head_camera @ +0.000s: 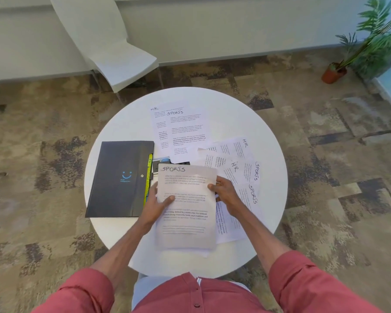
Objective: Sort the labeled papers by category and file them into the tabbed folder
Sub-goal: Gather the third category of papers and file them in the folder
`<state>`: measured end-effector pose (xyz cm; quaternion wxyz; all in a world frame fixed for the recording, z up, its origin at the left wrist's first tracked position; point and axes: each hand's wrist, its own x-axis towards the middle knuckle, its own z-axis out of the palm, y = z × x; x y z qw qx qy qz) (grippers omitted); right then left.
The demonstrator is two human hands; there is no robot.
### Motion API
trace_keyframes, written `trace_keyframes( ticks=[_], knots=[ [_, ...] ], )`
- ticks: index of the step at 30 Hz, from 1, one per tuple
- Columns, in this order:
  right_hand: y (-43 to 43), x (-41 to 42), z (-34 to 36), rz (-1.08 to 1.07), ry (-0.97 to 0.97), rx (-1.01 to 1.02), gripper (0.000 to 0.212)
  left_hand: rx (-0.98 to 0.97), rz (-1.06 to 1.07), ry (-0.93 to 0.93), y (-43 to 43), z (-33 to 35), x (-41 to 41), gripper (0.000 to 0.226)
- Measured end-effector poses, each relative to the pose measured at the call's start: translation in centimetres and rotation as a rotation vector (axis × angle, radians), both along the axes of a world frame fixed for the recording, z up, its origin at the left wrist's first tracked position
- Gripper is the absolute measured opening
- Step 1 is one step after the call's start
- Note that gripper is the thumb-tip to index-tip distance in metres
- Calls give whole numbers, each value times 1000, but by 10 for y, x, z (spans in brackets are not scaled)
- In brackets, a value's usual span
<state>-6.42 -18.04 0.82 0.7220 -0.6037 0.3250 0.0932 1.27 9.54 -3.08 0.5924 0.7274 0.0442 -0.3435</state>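
Left hand (154, 206) and right hand (227, 195), each in a thumb-over grip on one side of the SPORTS sheet (186, 222)

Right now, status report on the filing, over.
Left hand and right hand grip one SPORTS sheet by its sides. Tabbed folder lies left of it. Other HR and SPORTS sheets scattered beyond, unsorted.

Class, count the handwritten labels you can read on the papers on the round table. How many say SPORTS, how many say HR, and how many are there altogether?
SPORTS labels: 4, one on the held sheet
HR labels: 3
Total: 7
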Motion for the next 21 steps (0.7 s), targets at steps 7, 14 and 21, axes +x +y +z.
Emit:
trace_keyframes(
  ticks=[7,14,21],
  knots=[
    [-11,-7,-9,-67,46,-94,14,-79,55,208,-8,8,3,28],
    [-46,-65,-57,-70,538,-1014,54,37,161,226,-1,5,-1,21],
    [-60,-96,-66,112,735,-1084,87,117,203,242,8,4,-5,24]
  ],
)
